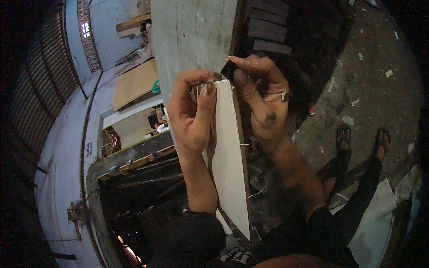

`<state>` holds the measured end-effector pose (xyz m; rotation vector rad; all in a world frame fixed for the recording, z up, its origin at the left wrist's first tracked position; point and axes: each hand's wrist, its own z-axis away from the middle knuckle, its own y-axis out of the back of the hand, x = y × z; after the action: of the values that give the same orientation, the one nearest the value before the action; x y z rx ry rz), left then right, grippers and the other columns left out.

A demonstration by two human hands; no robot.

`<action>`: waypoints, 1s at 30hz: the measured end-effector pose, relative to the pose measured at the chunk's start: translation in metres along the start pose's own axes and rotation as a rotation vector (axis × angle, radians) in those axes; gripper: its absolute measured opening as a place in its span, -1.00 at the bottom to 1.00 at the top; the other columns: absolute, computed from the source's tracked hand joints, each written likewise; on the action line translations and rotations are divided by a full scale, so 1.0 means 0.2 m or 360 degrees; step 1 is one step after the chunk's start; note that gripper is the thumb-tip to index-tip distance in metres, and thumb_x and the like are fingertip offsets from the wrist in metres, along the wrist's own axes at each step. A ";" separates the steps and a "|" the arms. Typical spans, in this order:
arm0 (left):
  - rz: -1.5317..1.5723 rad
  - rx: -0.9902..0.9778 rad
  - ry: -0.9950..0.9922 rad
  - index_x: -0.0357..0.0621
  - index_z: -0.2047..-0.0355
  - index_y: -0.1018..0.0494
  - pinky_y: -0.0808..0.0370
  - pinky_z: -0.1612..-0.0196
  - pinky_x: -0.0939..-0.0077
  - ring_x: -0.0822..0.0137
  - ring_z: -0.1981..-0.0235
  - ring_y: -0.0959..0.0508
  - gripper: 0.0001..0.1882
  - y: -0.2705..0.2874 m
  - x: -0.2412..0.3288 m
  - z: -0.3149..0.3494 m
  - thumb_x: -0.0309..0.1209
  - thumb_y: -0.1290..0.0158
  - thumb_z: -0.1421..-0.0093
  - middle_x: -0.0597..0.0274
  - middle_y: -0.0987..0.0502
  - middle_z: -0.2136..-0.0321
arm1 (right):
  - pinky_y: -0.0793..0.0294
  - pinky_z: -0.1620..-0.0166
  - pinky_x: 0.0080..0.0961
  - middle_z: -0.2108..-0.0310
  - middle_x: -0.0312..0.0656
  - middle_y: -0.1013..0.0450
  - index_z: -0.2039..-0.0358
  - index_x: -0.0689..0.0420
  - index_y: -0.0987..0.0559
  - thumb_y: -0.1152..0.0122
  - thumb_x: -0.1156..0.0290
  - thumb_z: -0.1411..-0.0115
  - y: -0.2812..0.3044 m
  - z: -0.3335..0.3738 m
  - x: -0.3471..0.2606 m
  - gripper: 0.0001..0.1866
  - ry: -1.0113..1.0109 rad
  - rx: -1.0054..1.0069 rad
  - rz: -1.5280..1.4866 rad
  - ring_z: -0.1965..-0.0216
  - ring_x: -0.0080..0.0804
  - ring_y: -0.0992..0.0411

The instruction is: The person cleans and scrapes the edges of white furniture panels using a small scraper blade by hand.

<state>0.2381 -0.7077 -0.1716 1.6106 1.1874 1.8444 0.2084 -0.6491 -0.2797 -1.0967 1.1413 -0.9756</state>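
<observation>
In front of me my left hand [192, 114] pinches the top corner of a white booklet-like stack of paper [228, 152] between thumb and fingers. The stack hangs lengthwise down toward my lap, and thin loose threads stick out along its right edge. Dark stains mark my fingertips. My right hand [263, 89] is just right of that top corner. Its thumb and forefinger are closed on a small black piece [228, 69], whose kind I cannot make out. The black piece is close beside the stack's corner; whether they touch cannot be told.
A worn pale-green tabletop [192, 35] lies beyond my hands, with stacked dark blocks [268, 31] right of it. Paper scraps [347, 120] litter the dark floor at right, near two sandalled feet [383, 138]. A brown board [136, 87] and a dark-framed structure [134, 165] are at left.
</observation>
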 end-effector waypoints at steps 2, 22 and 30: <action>0.0035 -0.0003 0.0017 -0.30 0.21 -0.40 -0.29 0.12 0.64 0.51 0.25 -0.38 -0.84 0.01 0.00 0.00 -0.47 0.00 -0.25 0.28 -0.45 0.31 | -0.43 0.15 -0.61 0.33 -0.24 -0.52 0.24 0.19 -0.59 -0.21 0.57 -0.15 -0.02 0.00 0.01 -0.86 0.0067 0.0006 -0.0077 0.27 -0.56 -0.45; 0.0087 -0.0021 -0.0076 -0.29 0.22 -0.41 -0.31 0.16 0.65 0.52 0.26 -0.39 -0.81 0.01 -0.01 -0.02 -0.41 -0.04 -0.25 0.28 -0.47 0.31 | -0.39 0.06 -0.58 0.23 -0.18 -0.50 0.19 0.21 -0.54 -0.15 0.57 -0.18 0.02 0.05 0.02 -0.83 0.0072 -0.0102 -0.0081 0.19 -0.50 -0.44; 0.0049 -0.0026 -0.0038 -0.29 0.21 -0.41 -0.29 0.19 0.68 0.54 0.29 -0.37 -0.80 0.03 -0.02 -0.01 -0.39 -0.04 -0.26 0.29 -0.46 0.32 | -0.42 0.06 -0.58 0.23 -0.22 -0.54 0.17 0.17 -0.56 -0.19 0.52 -0.17 -0.04 0.03 0.01 -0.81 0.0058 0.0032 -0.0050 0.17 -0.49 -0.47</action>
<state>0.2378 -0.7153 -0.1691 1.6463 1.1406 1.8441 0.2148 -0.6513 -0.2720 -1.0879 1.1443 -1.0332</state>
